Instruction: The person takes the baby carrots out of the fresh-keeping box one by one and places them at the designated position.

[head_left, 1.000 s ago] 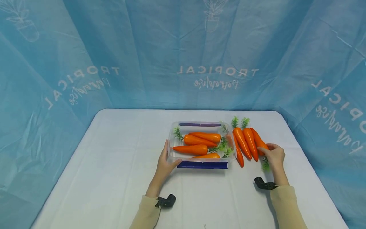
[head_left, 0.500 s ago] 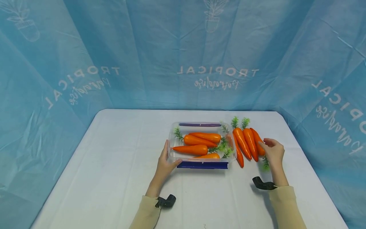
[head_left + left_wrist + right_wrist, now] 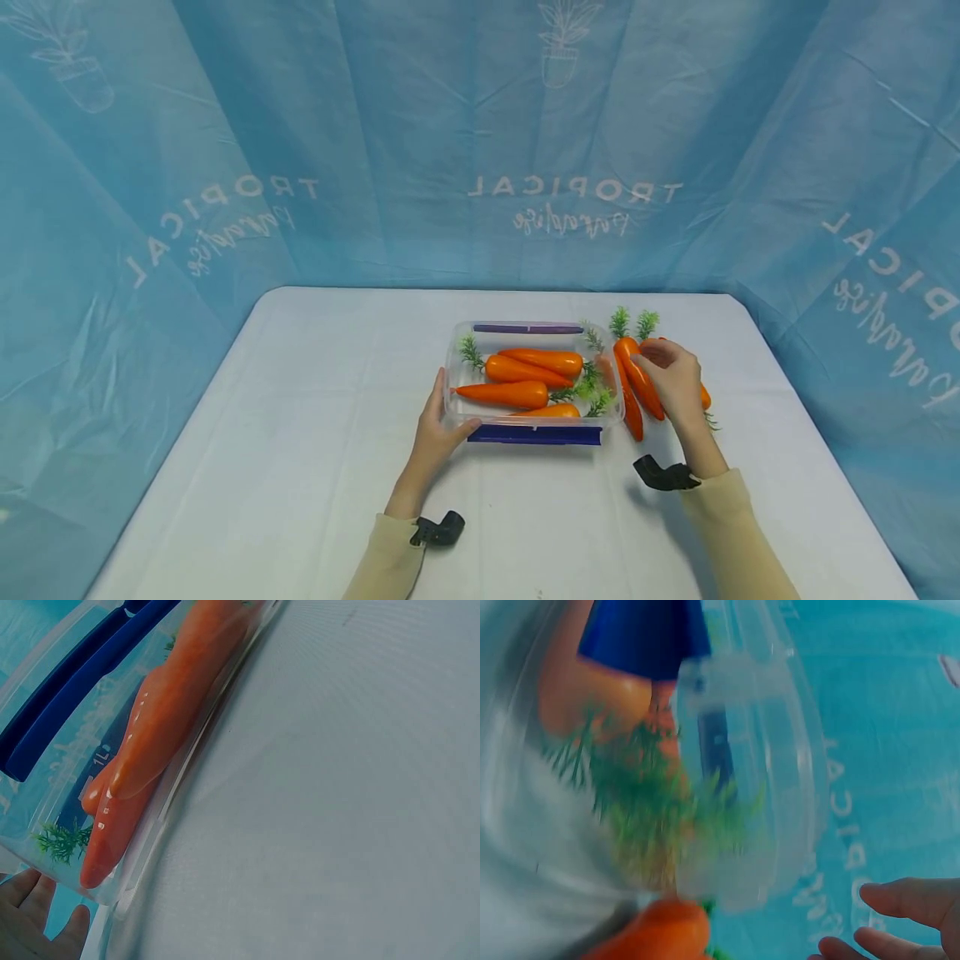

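A clear plastic food container (image 3: 534, 422) with blue latches holds several orange toy carrots (image 3: 502, 394) with green tops. My left hand (image 3: 432, 433) rests at its front-left corner, fingers along the side and thumb at the front rim; the left wrist view shows these fingers (image 3: 34, 896) straight beside the corner. Outside the container's right side lie more carrots (image 3: 627, 400). Over them is my right hand (image 3: 675, 383), its thumb near a carrot (image 3: 642, 382) and part of the row hidden beneath it. In the right wrist view its fingers (image 3: 915, 900) are spread, with nothing between them.
A white-covered table (image 3: 330, 400) lies under everything. Its far edge meets a blue printed curtain (image 3: 420, 125), which also hangs at both sides. A black wrist camera (image 3: 663, 473) sticks out from each sleeve.
My right hand has left the rightmost carrot and moved left over the middle of the row. My left hand stays at the container's corner. The head view has shifted slightly.
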Tool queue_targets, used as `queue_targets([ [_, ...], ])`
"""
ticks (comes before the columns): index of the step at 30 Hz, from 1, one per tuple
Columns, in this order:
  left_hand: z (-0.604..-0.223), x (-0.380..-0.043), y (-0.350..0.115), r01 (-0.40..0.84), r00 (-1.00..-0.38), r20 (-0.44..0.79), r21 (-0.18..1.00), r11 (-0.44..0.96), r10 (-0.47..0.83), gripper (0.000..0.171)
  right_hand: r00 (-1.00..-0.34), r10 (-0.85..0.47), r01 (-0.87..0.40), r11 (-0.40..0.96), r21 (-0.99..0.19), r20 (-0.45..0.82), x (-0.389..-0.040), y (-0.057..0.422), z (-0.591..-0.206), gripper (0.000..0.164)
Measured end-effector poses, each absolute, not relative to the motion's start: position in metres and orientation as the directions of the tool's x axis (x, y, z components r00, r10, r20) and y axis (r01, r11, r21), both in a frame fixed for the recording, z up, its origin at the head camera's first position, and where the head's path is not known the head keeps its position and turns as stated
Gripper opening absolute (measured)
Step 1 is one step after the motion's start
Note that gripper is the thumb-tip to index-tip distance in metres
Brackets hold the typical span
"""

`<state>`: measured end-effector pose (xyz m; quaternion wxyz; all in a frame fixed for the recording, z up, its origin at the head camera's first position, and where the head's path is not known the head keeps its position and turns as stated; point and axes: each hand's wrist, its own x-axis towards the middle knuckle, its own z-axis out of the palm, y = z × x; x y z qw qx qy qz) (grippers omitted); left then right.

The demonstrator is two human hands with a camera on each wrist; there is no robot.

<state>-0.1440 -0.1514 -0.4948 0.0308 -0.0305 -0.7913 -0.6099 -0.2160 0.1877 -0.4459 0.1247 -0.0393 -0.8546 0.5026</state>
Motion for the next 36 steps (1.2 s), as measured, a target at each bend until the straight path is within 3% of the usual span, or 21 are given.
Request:
queue_targets([
  [5, -0.5, -0.146, -0.152, 0.09, -0.996, 0.091, 0.963, 0.254, 0.008, 0.094, -0.975, 0.072, -0.154, 0.468, -0.87, 0.211, -0.217, 0.167, -0.444, 0.031],
  [14, -0.535, -0.159, -0.155, 0.114, -0.993, 0.118, 0.959, 0.26, 0.0, 0.098, -0.982, -0.067, -0.186, 0.442, -0.878, 0.175, -0.222, 0.126, -0.445, 0.032],
  [25, -0.535, -0.16, -0.155, 0.151, -0.988, 0.155, 0.955, 0.254, 0.007, 0.098, -0.972, -0.161, -0.225, 0.446, -0.866, 0.17, -0.224, 0.086, -0.453, 0.031],
  [36, -0.538, -0.161, -0.158, 0.144, -0.989, 0.149, 0.955, 0.261, -0.001, 0.099, -0.948, -0.275, -0.269, 0.416, -0.869, 0.161, -0.23, 0.077, -0.463, 0.031],
])
